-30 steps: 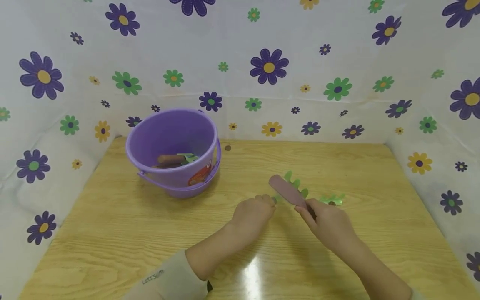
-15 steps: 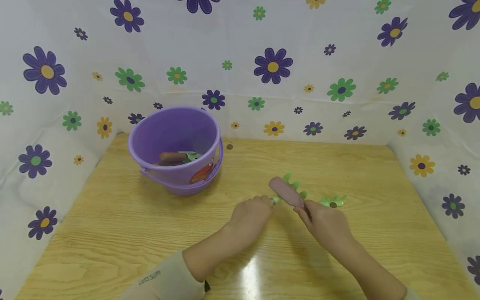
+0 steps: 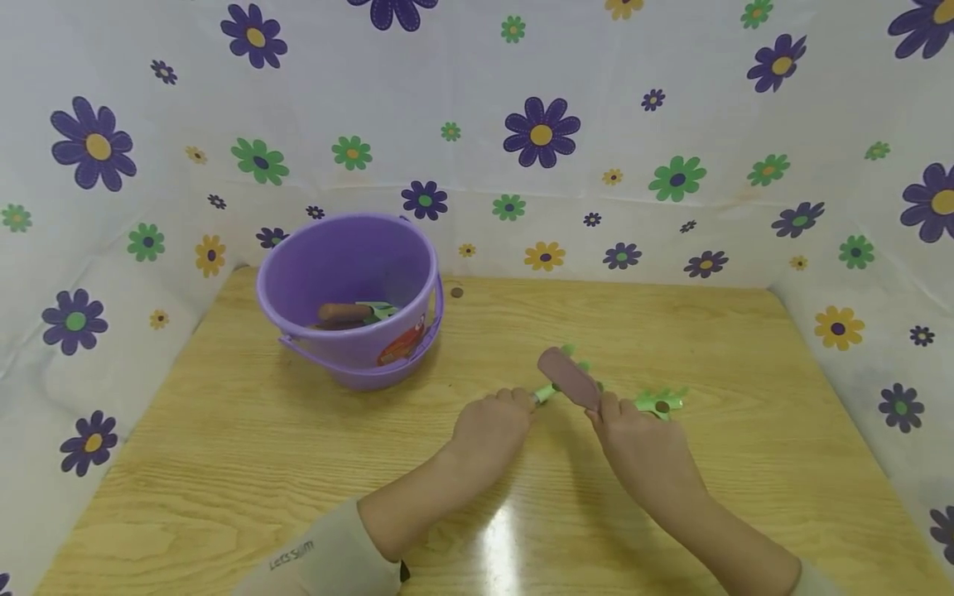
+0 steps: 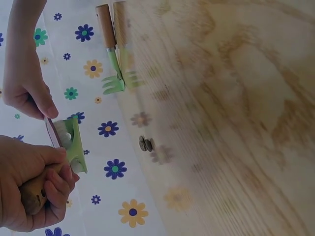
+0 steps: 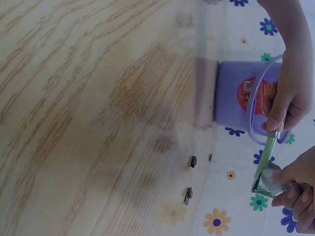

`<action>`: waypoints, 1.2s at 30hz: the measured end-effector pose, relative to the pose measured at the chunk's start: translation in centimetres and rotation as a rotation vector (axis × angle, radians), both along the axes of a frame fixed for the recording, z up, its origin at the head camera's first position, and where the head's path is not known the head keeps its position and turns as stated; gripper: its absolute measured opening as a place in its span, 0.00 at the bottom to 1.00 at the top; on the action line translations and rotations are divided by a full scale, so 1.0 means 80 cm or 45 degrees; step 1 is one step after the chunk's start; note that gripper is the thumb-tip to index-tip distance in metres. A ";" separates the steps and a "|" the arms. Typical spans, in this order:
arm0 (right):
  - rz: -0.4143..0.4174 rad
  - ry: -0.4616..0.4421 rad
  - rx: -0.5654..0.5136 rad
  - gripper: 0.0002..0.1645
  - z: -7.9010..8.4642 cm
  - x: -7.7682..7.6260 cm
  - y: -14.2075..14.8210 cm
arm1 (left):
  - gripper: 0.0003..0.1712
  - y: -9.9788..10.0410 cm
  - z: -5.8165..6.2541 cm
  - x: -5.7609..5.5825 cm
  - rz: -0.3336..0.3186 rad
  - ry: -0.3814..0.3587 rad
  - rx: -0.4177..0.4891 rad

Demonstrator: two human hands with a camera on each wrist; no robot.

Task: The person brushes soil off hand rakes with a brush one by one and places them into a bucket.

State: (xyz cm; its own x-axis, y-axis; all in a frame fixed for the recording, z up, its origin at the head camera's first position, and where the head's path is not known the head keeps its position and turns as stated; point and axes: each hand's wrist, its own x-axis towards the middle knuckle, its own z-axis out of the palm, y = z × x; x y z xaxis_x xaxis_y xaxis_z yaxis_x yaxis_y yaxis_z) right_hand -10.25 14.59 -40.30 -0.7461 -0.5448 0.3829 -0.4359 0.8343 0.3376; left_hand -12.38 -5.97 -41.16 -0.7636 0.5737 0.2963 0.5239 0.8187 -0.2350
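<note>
My left hand grips the wooden handle of a small green hand rake, its tines raised above the table. My right hand holds a flat pinkish tool with a whitish underside, which looks like a brush. Its flat head lies across the rake's tines and hides most of them in the head view. In the right wrist view, the brush-like tool overlaps the rake's green head, close to my right hand's fingers. My left hand appears above, around the handle.
A second green hand rake with a wooden handle lies on the table, to the right. At back left stands a purple bucket containing wooden-handled tools. Small dark clumps lie on the tabletop. Flowered white cloth surrounds the table's back and sides.
My left hand has drawn slightly left, and more of the rake's green neck shows. My right hand has turned a little, with the pinkish tool covering more of the tines.
</note>
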 end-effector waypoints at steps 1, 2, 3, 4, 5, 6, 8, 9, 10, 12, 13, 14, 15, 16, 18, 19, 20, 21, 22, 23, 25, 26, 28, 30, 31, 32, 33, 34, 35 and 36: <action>-0.004 0.001 0.013 0.20 0.001 0.001 0.000 | 0.18 -0.001 0.000 -0.001 0.003 0.003 -0.002; -0.008 -0.002 0.025 0.20 0.001 0.001 -0.001 | 0.18 -0.002 -0.001 -0.002 0.005 0.000 -0.009; -0.010 -0.004 0.036 0.21 0.002 0.002 -0.001 | 0.18 -0.003 -0.001 -0.002 0.007 0.000 -0.011; -0.009 -0.002 0.046 0.21 0.002 0.002 -0.001 | 0.18 -0.005 -0.001 -0.003 0.009 0.001 -0.014; -0.008 0.000 0.050 0.21 0.003 0.003 -0.002 | 0.18 -0.006 -0.002 -0.004 0.011 -0.009 -0.009; -0.006 0.002 0.059 0.21 0.003 0.003 -0.002 | 0.18 -0.007 -0.002 -0.005 0.006 -0.007 -0.006; -0.005 0.005 0.071 0.22 0.003 0.003 -0.003 | 0.18 -0.009 -0.005 -0.007 -0.007 0.001 0.002; -0.005 0.002 0.073 0.22 0.004 0.003 -0.004 | 0.18 -0.010 -0.006 -0.007 -0.013 0.013 0.006; -0.007 -0.002 0.073 0.22 0.004 0.003 -0.005 | 0.18 -0.010 -0.008 -0.008 -0.015 0.027 0.010; -0.016 -0.009 0.081 0.22 0.005 0.003 -0.006 | 0.17 -0.012 -0.011 -0.010 -0.004 0.074 -0.001; -0.022 -0.019 0.085 0.21 0.005 0.003 -0.006 | 0.17 -0.013 -0.013 -0.011 0.011 0.088 -0.003; -0.031 -0.029 0.089 0.21 0.005 0.004 -0.007 | 0.17 -0.014 -0.015 -0.012 0.024 0.099 -0.004; -0.037 -0.037 0.092 0.21 0.005 0.004 -0.008 | 0.17 -0.015 -0.017 -0.013 0.036 0.111 -0.008; -0.041 -0.042 0.091 0.21 0.005 0.005 -0.008 | 0.17 -0.017 -0.018 -0.014 0.047 0.118 -0.011; -0.048 -0.053 0.090 0.20 0.004 0.006 -0.009 | 0.16 -0.019 -0.020 -0.016 0.062 0.111 -0.014; -0.048 -0.059 0.091 0.20 0.004 0.007 -0.009 | 0.15 -0.020 -0.021 -0.016 0.067 0.098 -0.014; -0.048 -0.062 0.091 0.20 0.003 0.007 -0.010 | 0.14 -0.022 -0.022 -0.017 0.069 0.088 -0.016; -0.044 -0.066 0.089 0.20 0.002 0.008 -0.010 | 0.13 -0.023 -0.023 -0.017 0.074 0.074 -0.027; -0.043 -0.071 0.089 0.20 0.002 0.009 -0.009 | 0.12 -0.025 -0.023 -0.018 0.080 0.067 -0.031; -0.046 -0.071 0.090 0.20 0.003 0.009 -0.009 | 0.11 -0.027 -0.024 -0.019 0.088 0.065 -0.036; -0.065 -0.059 0.090 0.21 0.004 0.010 -0.007 | 0.10 -0.030 -0.026 -0.022 0.105 0.077 -0.029; -0.074 -0.046 0.085 0.21 0.006 0.011 -0.006 | 0.10 -0.032 -0.028 -0.024 0.111 0.084 -0.025; -0.082 -0.016 0.057 0.22 0.009 0.011 -0.003 | 0.11 -0.036 -0.031 -0.027 0.125 0.118 0.000; -0.077 0.024 0.029 0.23 0.011 0.011 0.000 | 0.12 -0.040 -0.033 -0.030 0.139 0.145 0.028; -0.070 0.044 0.015 0.25 0.011 0.011 0.002 | 0.13 -0.041 -0.033 -0.032 0.148 0.150 0.038; -0.054 0.060 -0.011 0.28 0.012 0.011 0.004 | 0.14 -0.042 -0.034 -0.033 0.156 0.156 0.049; -0.042 0.072 -0.032 0.32 0.012 0.010 0.005 | 0.15 -0.043 -0.034 -0.033 0.160 0.151 0.065; -0.034 0.085 -0.046 0.36 0.012 0.010 0.006 | 0.15 -0.043 -0.034 -0.034 0.164 0.130 0.075; -0.026 0.103 -0.061 0.40 0.012 0.009 0.008 | 0.15 -0.043 -0.034 -0.034 0.166 0.107 0.085; -0.022 0.115 -0.076 0.42 0.012 0.009 0.009 | 0.15 -0.044 -0.033 -0.034 0.169 0.077 0.091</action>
State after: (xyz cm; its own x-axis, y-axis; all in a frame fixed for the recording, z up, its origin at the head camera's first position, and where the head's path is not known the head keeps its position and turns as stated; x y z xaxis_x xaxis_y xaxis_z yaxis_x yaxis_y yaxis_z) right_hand -9.57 15.30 -39.34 -0.7161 -0.5065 0.4803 -0.3916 0.8611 0.3242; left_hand -15.13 -9.46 -43.84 -0.8108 0.4450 0.3803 0.3970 0.8955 -0.2014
